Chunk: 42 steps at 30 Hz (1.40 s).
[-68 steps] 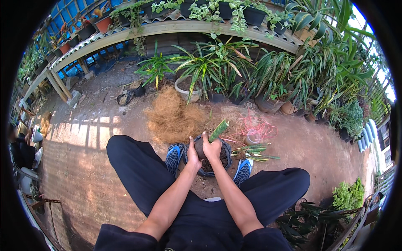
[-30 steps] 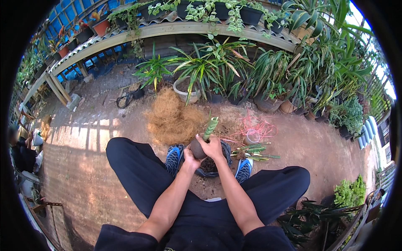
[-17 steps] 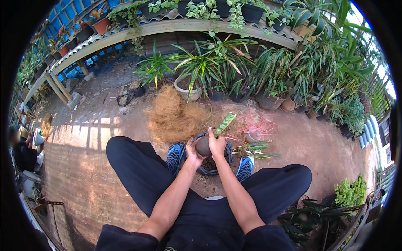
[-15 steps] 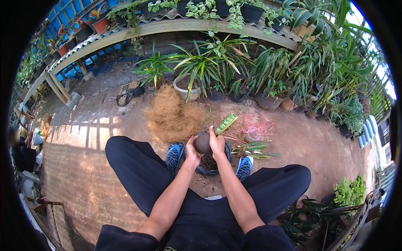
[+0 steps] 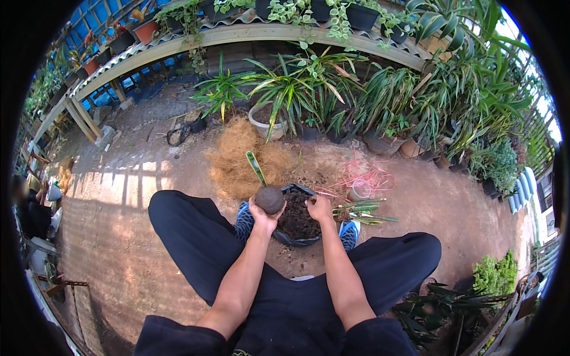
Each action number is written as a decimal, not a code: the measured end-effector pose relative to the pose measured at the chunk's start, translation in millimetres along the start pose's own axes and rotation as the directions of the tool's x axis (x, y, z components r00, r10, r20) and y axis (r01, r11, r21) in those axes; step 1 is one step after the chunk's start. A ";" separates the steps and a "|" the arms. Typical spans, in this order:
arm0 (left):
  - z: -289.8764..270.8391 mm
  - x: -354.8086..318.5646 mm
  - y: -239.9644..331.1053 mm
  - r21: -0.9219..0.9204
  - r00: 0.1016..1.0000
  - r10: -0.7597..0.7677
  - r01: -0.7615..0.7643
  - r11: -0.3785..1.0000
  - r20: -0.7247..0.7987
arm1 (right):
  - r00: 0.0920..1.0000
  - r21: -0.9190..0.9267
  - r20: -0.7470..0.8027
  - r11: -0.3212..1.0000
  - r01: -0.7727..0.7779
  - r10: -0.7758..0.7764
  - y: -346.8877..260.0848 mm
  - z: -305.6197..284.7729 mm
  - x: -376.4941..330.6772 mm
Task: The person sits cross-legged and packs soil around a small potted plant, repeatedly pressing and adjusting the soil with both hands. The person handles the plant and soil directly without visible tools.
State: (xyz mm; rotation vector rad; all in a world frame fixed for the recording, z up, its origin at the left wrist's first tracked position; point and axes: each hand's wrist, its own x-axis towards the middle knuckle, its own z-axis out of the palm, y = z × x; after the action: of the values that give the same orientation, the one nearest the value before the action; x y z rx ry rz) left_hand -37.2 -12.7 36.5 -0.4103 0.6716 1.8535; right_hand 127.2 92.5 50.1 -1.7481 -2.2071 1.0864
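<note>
My left hand (image 5: 265,219) cups a round, dark soil ball (image 5: 270,200) from below. From the top of the ball rises a snake plant leaf (image 5: 255,166), green with pale edges, leaning left. Between my feet sits a black plastic bag (image 5: 298,241) with its rim rolled down, filled with loose dark soil (image 5: 295,218). Over the right side of that bag is my right hand (image 5: 319,209), its fingers curled together; whatever they hold is hidden. Just right of it, several cut snake plant leaves (image 5: 363,209) lie on the ground.
A heap of brown coconut fibre (image 5: 243,160) lies ahead on the left. Tangled pink string (image 5: 368,175) surrounds a small clear cup (image 5: 358,191) on the right. Potted plants (image 5: 297,89) line the far side below a long shelf (image 5: 237,38).
My right hand has let go of the soil ball and moved right, over the bag. My left hand has carried the ball left, and its leaf now points up and left instead of right.
</note>
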 end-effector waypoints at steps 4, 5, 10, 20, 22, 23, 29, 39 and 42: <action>0.0 -4.4 2.0 -0.011 1.000 0.010 -0.010 1.000 -0.003 | 0.993 -0.311 0.116 0.949 0.042 -0.006 23.0 28.9 -16.6; 0.4 -6.2 2.3 -0.013 1.000 0.011 -0.011 1.000 -0.006 | 0.987 -0.354 0.158 0.935 0.023 0.036 26.5 38.7 -23.6; 4.3 -10.0 2.5 -0.038 1.000 -0.012 0.011 0.999 -0.010 | 0.974 -0.522 0.228 0.845 0.113 0.011 38.5 64.5 -33.0; 8.6 -18.7 -4.8 0.024 0.997 -0.069 0.068 0.997 0.041 | 0.966 -0.719 0.219 0.647 0.254 -0.136 59.3 87.6 -21.3; 8.5 -18.5 -6.3 0.027 0.993 -0.078 0.076 0.997 0.086 | 0.959 -0.697 0.226 0.659 0.281 -0.169 63.8 88.2 -16.9; 8.3 -17.9 -7.0 0.030 0.991 -0.082 0.079 0.996 0.107 | 0.956 -0.672 0.227 0.681 0.290 -0.184 65.3 88.4 -15.1; 6.9 -15.1 -12.1 0.054 0.980 -0.066 0.057 0.997 0.186 | 0.982 -0.746 0.152 0.639 0.187 -0.110 58.9 94.9 -20.3; 13.6 -28.6 -11.0 0.078 0.970 -0.076 0.059 0.995 0.231 | 0.962 -0.727 0.230 0.631 0.272 -0.150 70.1 92.1 -15.8; 16.2 -31.2 -10.6 0.090 0.974 -0.073 0.055 0.994 0.215 | 0.964 -0.720 0.171 0.643 0.262 -0.202 72.4 97.3 -11.5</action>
State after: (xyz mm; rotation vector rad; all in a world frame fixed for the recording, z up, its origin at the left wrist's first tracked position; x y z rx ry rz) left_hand -15.3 -22.6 64.3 -0.1684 0.5770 1.7713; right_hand 139.7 43.5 -60.7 -1.5464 -3.0905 0.1578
